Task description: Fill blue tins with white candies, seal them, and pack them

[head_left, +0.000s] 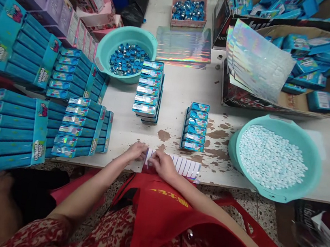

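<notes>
A sheet of white strip stickers lies at the table's front edge. At its left edge, my left hand has its fingers closed on the sheet's border. My right hand rests over the sheet with curled fingers, its fingertips pinched together near the left strips; whatever is between them is too small to make out. Beyond my hands stand two rows of small blue candy boxes, a taller stack to the left and a single row to the right.
A turquoise tub of blue caps and shiny holographic sheets lie at the back. To the right is a tub of white candies beside a carton of blue boxes. Bundled blue boxes fill the left. Another person's arm shows lower left.
</notes>
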The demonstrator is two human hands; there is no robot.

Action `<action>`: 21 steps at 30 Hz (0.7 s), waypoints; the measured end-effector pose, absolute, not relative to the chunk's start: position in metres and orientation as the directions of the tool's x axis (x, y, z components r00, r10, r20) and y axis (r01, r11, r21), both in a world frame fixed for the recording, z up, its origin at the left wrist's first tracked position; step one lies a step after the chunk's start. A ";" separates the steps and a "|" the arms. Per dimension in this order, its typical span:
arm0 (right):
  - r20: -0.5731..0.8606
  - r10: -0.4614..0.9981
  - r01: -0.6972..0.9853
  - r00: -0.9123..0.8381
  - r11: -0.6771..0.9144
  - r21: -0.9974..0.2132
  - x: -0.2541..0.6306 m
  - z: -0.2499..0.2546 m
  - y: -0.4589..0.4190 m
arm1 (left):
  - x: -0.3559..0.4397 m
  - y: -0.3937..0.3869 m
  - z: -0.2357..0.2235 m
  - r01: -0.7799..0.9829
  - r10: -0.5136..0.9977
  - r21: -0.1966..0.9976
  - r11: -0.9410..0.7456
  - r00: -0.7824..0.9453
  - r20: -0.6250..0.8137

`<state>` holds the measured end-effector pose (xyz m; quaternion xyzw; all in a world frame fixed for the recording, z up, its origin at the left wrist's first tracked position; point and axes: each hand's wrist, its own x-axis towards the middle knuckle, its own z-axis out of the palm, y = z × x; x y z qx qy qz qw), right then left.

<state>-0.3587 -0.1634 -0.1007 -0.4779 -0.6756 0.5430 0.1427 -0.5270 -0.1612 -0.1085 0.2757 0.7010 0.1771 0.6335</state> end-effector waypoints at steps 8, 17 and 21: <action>-0.318 0.939 0.104 -0.134 -0.305 -0.946 -0.328 -0.077 -0.136 | -0.492 -0.146 -0.073 0.215 0.789 0.846 0.489 0.305 -0.533; -0.101 0.899 0.317 0.425 -0.253 -0.914 -0.285 -0.091 -0.081 | -0.432 -0.051 -0.074 0.180 0.784 0.905 0.386 0.452 -0.424; -0.042 0.860 0.459 0.509 -0.313 -0.832 -0.280 -0.103 -0.063 | -0.420 -0.029 -0.089 0.307 0.821 0.898 0.314 0.388 -0.419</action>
